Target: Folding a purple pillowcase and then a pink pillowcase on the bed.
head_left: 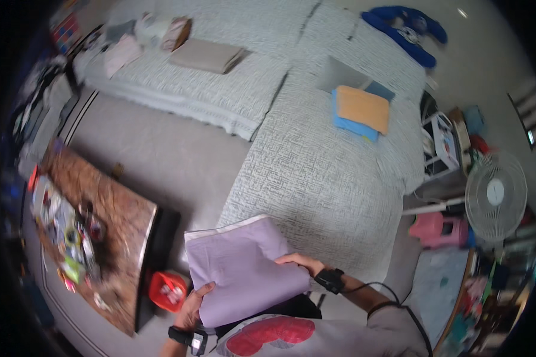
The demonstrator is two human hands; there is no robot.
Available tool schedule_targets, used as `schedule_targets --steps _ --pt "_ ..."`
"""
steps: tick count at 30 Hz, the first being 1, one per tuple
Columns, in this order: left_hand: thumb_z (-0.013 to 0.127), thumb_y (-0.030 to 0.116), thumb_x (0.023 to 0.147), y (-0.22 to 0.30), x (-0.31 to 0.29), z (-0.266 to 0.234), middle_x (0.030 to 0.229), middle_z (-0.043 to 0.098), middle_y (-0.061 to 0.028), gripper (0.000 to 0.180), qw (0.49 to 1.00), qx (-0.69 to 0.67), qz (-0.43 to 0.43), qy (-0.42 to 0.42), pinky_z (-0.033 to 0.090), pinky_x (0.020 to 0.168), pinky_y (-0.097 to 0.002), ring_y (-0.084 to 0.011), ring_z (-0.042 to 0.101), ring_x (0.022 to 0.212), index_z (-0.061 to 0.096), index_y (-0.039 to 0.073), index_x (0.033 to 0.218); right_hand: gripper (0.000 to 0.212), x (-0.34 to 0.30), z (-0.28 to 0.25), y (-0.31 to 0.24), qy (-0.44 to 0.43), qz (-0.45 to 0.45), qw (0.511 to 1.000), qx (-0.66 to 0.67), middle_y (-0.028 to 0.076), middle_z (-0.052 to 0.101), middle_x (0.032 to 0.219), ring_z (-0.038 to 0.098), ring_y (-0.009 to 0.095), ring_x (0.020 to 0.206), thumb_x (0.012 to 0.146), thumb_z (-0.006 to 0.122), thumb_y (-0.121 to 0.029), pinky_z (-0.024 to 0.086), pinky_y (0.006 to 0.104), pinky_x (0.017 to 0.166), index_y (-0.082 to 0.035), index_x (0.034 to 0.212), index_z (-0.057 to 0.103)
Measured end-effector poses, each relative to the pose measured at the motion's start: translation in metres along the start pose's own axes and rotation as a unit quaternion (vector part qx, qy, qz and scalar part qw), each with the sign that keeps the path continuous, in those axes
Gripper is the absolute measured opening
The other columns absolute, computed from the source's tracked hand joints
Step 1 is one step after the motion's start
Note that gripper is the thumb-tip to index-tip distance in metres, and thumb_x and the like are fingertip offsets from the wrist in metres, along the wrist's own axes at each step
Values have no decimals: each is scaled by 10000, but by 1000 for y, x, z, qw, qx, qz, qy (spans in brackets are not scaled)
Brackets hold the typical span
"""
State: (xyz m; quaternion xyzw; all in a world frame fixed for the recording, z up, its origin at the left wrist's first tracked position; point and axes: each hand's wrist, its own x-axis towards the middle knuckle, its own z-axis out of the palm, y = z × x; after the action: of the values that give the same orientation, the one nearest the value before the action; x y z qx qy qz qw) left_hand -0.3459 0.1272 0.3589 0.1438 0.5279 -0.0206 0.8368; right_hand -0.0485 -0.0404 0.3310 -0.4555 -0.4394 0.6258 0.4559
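Note:
A lilac cloth [244, 271], folded into layers with a pale band along its far edge, hangs in front of my body. My left hand [193, 302] grips its near left corner, thumb on top and the other fingers hidden beneath. At the right side my right hand [301, 260] holds the cloth, its fingers lying over the upper surface. Just beyond the cloth is the near end of the sofa [315, 178], covered in a pale patterned fabric. Both wrists carry dark straps with small devices.
Folded orange and blue cloths [363, 110] lie on the sofa, with a folded taupe cloth [208, 56] farther left. A marble-topped table [122, 208] covered in clutter stands left, beside a red bin [168, 291]. To the right are a white fan [495, 193] and a pink stool [438, 230].

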Motion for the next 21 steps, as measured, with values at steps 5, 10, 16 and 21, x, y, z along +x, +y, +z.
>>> schedule_targets --steps 5,10,16,21 --pt "555 266 725 106 -26 -63 1041 499 -160 571 993 95 59 32 429 790 -363 -278 522 900 348 -39 1161 436 114 48 -65 31 -54 996 -66 131 439 1159 421 215 1073 827 433 -298 311 324 904 -50 1184 398" --pt "557 273 724 184 -31 -97 1042 498 -160 573 987 147 51 35 426 793 -362 -275 520 904 352 -37 1159 415 194 83 -76 45 -81 994 -61 112 450 1139 437 218 1038 824 437 -329 322 321 873 -77 1154 439" --pt "559 282 723 264 -13 -99 1044 496 -160 575 981 187 49 1 423 796 -360 -272 516 909 356 -35 1157 325 223 86 -80 126 -79 988 -44 107 453 1140 433 217 1047 856 396 -221 313 311 891 -72 1141 448" --pt "560 289 722 335 8 -86 1045 495 -160 576 976 209 62 -26 420 798 -359 -270 514 913 360 -33 1156 317 261 53 -83 188 -110 972 -84 103 449 1149 421 201 1069 852 398 -184 292 307 913 -84 1150 441"
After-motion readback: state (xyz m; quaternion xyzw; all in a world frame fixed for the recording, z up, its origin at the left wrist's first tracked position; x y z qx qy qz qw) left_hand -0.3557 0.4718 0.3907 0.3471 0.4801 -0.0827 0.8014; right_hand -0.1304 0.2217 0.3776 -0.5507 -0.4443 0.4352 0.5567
